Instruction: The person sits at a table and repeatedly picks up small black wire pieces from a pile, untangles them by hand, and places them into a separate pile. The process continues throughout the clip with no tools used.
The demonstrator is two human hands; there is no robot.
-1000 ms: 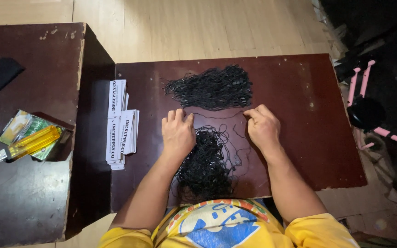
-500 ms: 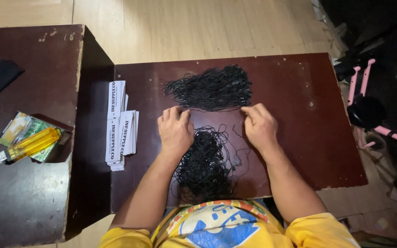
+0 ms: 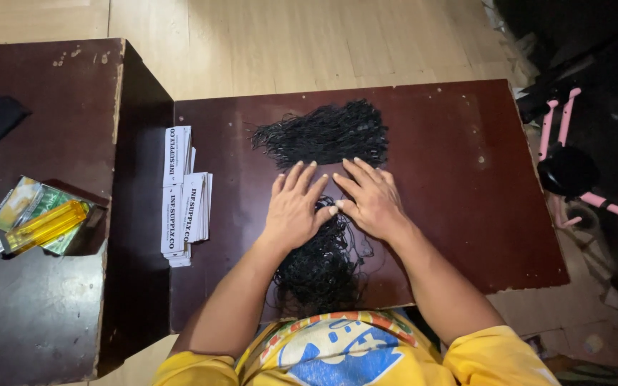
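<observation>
Cords (image 3: 321, 268), thin and black, lie in a loose tangle on our dark red-brown surface (image 3: 466, 214), close to the near edge and just in front of our yellow shirt (image 3: 345, 354). Our hands sit side by side at the far end of that tangle, palms down and flat. Our left hand (image 3: 296, 209) has its fingers spread and pointing away from us, with the thumb tip meeting the other hand over the strands. Our right hand (image 3: 372, 200) is likewise splayed, angled a little toward the left one, and its thumb and forefinger come together at the top of the tangle; whether they pinch a single strand there we cannot tell, since the threads are too fine to make out. Neither hand is curled into a fist. Just past our fingertips lies a second, wider heap (image 3: 323, 136) of the same black cords, spread across the middle of the surface and apart from the near tangle. To the left of our left hand, near the surface's left edge, lie stacks of white printed tags (image 3: 184, 193). Further left, on a separate dark table (image 3: 37, 314), a yellow lighter (image 3: 44, 227) rests on a greenish packet (image 3: 26, 207). Off to the right, beyond the surface, a pink and black frame (image 3: 574, 168) stands on the floor. Pale wooden floorboards (image 3: 309, 43) run behind everything.
</observation>
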